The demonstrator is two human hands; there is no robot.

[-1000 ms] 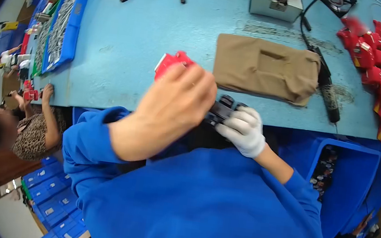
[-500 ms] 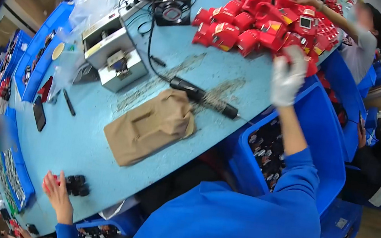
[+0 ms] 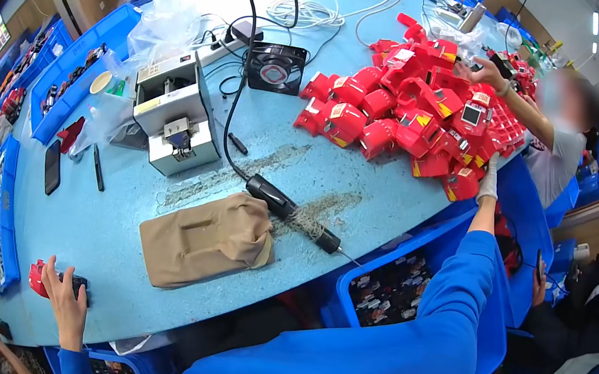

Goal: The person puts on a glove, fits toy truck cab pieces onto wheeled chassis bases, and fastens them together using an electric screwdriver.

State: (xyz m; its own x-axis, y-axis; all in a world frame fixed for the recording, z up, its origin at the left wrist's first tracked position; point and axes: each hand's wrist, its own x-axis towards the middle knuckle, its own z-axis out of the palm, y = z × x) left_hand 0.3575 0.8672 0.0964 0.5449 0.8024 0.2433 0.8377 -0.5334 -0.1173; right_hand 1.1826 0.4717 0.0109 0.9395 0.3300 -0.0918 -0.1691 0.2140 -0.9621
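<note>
My bare left hand [image 3: 66, 304] is at the lower left of the table with its fingers spread. It is right by a red plastic piece [image 3: 39, 278] and a black part [image 3: 79, 288], both partly hidden by the fingers. My right hand [image 3: 489, 183], in a white glove, reaches the near right edge of a heap of red plastic housings [image 3: 378, 105]. Its fingers stretch upward alongside the housings, partly out of sight, and no grip shows. Some housings carry yellow marks, and one has a small square window.
A brown cloth-wrapped block [image 3: 205, 241] lies mid-table beside a black corded handheld tool [image 3: 294, 213]. Behind stand a grey metal device [image 3: 176, 118] and a fan [image 3: 276, 67]. A blue bin [image 3: 345, 299] of small parts sits below the edge. A co-worker's hand [image 3: 484, 74] is over the heap.
My gloved right hand has come down from above the bin to the side of the red heap. My left hand stays by the red and black pieces. The camera view has shifted.
</note>
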